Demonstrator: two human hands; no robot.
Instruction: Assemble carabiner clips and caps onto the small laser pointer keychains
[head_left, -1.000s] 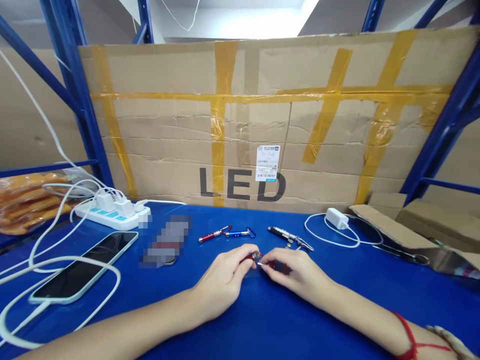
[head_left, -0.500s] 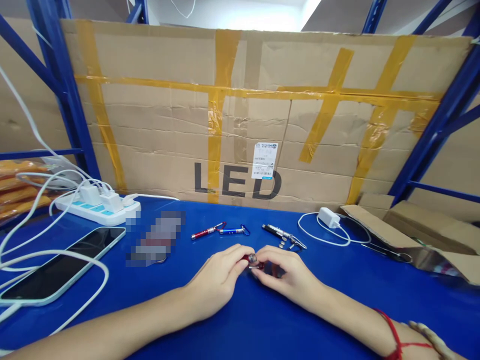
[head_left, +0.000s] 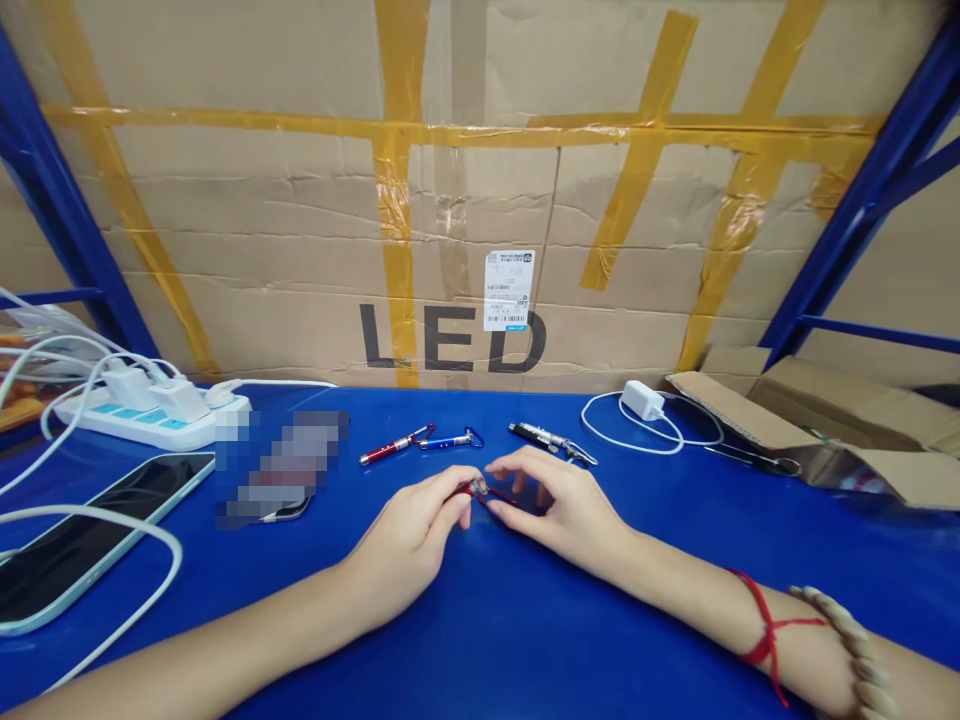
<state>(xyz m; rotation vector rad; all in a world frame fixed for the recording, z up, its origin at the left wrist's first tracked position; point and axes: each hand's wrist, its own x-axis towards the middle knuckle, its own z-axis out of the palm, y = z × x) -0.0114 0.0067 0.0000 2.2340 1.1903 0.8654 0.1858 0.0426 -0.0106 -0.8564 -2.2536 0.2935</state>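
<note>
My left hand (head_left: 420,520) is closed, pinching a small red pen light (head_left: 477,487) between thumb and fingertips. Its silvery end faces right and most of its body is hidden by the fingers. A red clip (head_left: 504,498) hangs out from that end towards my right hand (head_left: 559,500). The thumb and fingers of my right hand are spread around the clip, with the thumb close to it; whether they touch, I cannot tell. Beyond the hands lie a red pen light (head_left: 386,450), a blue pen light (head_left: 444,442) and black and silver pen lights (head_left: 544,437), the last partly behind my right hand.
To the left are a phone (head_left: 97,535) with a white cable, a white power strip (head_left: 161,415) and a blurred-out item (head_left: 289,465). A white charger (head_left: 642,400), tweezers (head_left: 757,461) and an open cardboard box (head_left: 840,430) lie right. A large carton (head_left: 300,220) stands behind.
My right hand's fingers have opened and come away from the pen light's end, while my left hand keeps hold of it. The camera view has shifted right and down.
</note>
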